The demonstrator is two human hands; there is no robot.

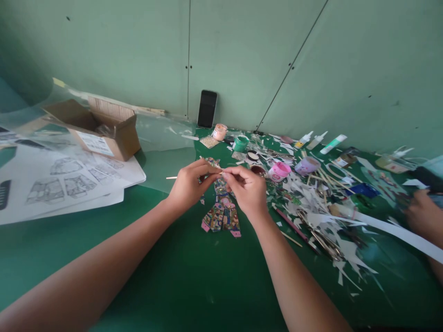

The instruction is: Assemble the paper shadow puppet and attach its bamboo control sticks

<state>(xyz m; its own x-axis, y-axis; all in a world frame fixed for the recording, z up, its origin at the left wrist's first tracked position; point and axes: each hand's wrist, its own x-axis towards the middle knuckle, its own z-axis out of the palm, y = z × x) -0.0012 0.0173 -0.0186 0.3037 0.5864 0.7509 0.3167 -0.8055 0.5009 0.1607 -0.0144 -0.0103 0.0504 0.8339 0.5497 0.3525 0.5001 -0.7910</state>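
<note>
My left hand [189, 182] is closed in a pinch on a thin wooden stick [171, 178], whose pale end sticks out to the left. Thumb and forefinger of my right hand [248, 188] are pressed together and meet the left fingertips. What the right fingers hold there is too small to make out. Under and just in front of both hands lies a flat, colourful patterned figure [221, 216] with pink tips at its lower end; the hands partly cover its upper part.
Paint jars, including a pink one [279, 171] and a green one [240, 143], stand behind paper scraps [308, 193] and tweezers [323, 242]. At left, a cardboard box [126, 138] sits on printed sheets [79, 196]. A phone [207, 109] leans on the wall. Another person's hand [424, 214] is far right.
</note>
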